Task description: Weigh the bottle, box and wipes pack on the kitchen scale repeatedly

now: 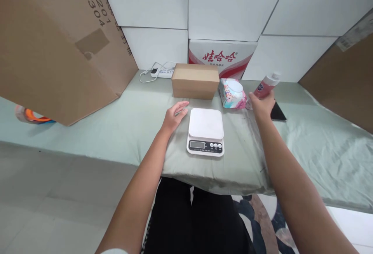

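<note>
A pink plastic bottle with a white cap (pixel 266 84) is held tilted in the right hand (pixel 262 105), whose fingers are closed round its lower body, so that the bottle is carried just above the worktop draped in pale green cloth (pixel 131 129). The left hand (pixel 174 116) lies open and flat on the cloth, just beside the left edge of the white digital kitchen scale (pixel 205 131), and holds nothing.

For the bottle to be handled well, the grip is best kept low on the body and the cap turned upward, since a tilted, narrow bottle is judged likely to topple if set down askew. The scale's platform offers the only firm, level surface near; the cloth is wrinkled and soft.

Room is tight on the right: a dark flat object, possibly a phone (pixel 278 112), lies just under the right wrist, and a floral wet-wipe pack with a white lid (pixel 232 93) sits just left of the bottle. A small brown cardboard box (pixel 195 80) stands behind the scale. The path from bottle to scale is open. The worktop's near edge falls away close in front of the scale, and a large tilted cardboard carton (pixel 55 44) overhangs the left side.
</note>
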The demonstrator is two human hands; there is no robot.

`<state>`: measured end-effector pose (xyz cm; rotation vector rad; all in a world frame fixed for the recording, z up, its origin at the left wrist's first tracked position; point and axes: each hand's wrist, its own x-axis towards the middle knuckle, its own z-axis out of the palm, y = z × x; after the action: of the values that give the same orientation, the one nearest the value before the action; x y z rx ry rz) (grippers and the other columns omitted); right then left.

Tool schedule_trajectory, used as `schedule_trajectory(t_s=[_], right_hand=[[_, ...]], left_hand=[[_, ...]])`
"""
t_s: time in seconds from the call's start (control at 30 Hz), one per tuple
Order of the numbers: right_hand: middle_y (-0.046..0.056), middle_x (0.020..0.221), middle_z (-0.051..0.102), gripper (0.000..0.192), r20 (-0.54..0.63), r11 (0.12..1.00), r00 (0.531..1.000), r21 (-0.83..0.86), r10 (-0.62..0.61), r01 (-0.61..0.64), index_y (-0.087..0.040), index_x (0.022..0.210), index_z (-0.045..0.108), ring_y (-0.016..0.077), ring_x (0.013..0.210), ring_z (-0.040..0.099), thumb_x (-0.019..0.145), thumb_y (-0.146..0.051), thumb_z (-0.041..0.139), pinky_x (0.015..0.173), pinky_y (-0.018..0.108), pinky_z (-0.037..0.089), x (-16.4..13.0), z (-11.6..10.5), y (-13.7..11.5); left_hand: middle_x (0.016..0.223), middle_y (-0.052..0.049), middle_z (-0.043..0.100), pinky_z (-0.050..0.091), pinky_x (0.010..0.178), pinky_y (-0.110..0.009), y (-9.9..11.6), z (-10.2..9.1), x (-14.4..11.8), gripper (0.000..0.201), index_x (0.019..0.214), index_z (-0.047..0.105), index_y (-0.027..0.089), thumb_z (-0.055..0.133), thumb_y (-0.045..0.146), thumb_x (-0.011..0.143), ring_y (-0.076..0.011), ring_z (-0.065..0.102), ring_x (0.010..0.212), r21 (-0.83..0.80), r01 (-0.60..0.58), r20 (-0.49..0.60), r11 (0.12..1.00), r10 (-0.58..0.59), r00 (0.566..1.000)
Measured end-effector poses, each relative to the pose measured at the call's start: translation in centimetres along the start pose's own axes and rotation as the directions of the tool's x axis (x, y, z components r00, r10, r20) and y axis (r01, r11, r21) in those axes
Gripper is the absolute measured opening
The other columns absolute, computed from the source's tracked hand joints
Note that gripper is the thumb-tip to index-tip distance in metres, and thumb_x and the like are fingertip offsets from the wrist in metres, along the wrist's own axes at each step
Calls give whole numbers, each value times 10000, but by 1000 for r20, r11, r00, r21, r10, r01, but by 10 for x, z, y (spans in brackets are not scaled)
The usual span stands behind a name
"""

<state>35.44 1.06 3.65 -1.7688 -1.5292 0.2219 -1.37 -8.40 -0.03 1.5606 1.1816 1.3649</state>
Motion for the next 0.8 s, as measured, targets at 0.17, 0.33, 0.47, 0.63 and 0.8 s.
schedule_trajectory(t_s=[0.17, 0.33, 0.47, 0.63, 0.8], right_hand=[[196, 1158, 772, 255, -145, 974, 971, 149, 189, -168, -265, 937, 602, 359, 1080, 675, 807, -451, 720, 1012, 503, 492, -10, 11, 10], [223, 1241, 744, 314, -301, 957, 945, 286, 129, -40, -271, 1035, 592, 364, 1088, 676, 828, -483, 696, 1024, 510, 490, -24, -3, -3], [165, 1232, 722, 455, -310, 888, 951, 435, -13, 153, -282, 1114, 583, 364, 1136, 695, 842, -628, 700, 963, 524, 571, -42, -10, -39], [92, 962, 745, 542, -24, 712, 968, 673, -251, 201, -251, 999, 630, 300, 875, 743, 750, -688, 833, 728, 467, 616, -93, 14, -78], [67, 884, 731, 443, 135, 703, 881, 662, -453, 260, -215, 949, 648, 198, 735, 650, 811, -594, 830, 596, 336, 528, -125, 35, -92]], left_hand=[[1438, -170, 718, 426, 1270, -517, -3, -1, 2, 599, 1281, 693, 179, 685, 629, 885, -339, 625, 1428, -22, -7, -8, 1000, 6, 1000], [1433, -163, 722, 430, 1265, -516, -3, -1, 2, 582, 1286, 694, 184, 677, 613, 892, -335, 626, 1425, 4, -1, -10, 1000, 1, 1000], [1429, -169, 722, 451, 1240, -521, -5, -1, 3, 570, 1289, 694, 179, 666, 605, 911, -338, 640, 1405, 6, -12, -9, 1000, 12, 1000], [1380, -165, 752, 502, 1192, -502, -10, -2, 4, 593, 1255, 707, 188, 698, 656, 890, -335, 688, 1338, -6, -33, -26, 999, 33, 999], [1364, -163, 762, 516, 1179, -495, -14, -3, 7, 606, 1237, 710, 199, 704, 690, 881, -329, 702, 1321, -6, -53, -16, 999, 53, 998]])
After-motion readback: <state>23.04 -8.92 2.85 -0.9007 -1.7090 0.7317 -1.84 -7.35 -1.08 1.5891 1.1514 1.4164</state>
